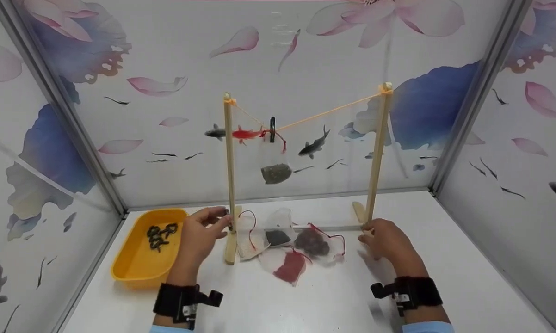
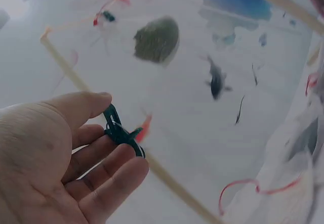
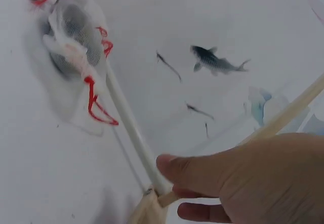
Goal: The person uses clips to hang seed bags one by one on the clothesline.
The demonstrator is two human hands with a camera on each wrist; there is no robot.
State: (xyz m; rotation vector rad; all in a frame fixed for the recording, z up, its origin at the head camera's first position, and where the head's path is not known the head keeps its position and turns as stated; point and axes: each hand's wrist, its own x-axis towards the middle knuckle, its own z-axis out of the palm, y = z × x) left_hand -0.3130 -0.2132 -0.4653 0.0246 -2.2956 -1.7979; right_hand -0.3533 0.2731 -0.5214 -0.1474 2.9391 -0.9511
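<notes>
The left hand (image 1: 199, 238) was positioned at the lower part of the left pale wooden post (image 1: 230, 157). Thumb and fingers pinched a dark green clip (image 2: 123, 134) near the fingertips; the outer fingers were relaxed and partly extended. This hold left much of the clip exposed, presumably to keep it ready for use. Contact between this hand and the post could not be confirmed.

The right hand (image 1: 389, 238) was nearly closed, thumb opposed to curled fingers around the lower end of the right pale wooden post (image 1: 379, 152), where it met its foot and the pale crossbar (image 1: 329, 228). The grip was judged to steady the frame.

A thin orange cord (image 1: 329, 112) joined the post tops. It dipped into a V, lowest nearer the left post, where a dark clip (image 1: 272, 129) sat above a sheer bag with grey-green contents (image 1: 276, 173). The dip was attributed to the bag's weight.

Four sheer drawstring bags lay grouped between the feet, apparently for easy reach: one with pale contents (image 1: 252, 245), one with black (image 1: 278, 238), one with dark purplish-brown (image 1: 312, 243) and one with red (image 1: 291, 268). A yellow plastic tray (image 1: 144, 267) stood to the left of the frame, on the left hand's side, and contained a cluster of dark clips (image 1: 157, 237); its walls likely kept them together.
</notes>
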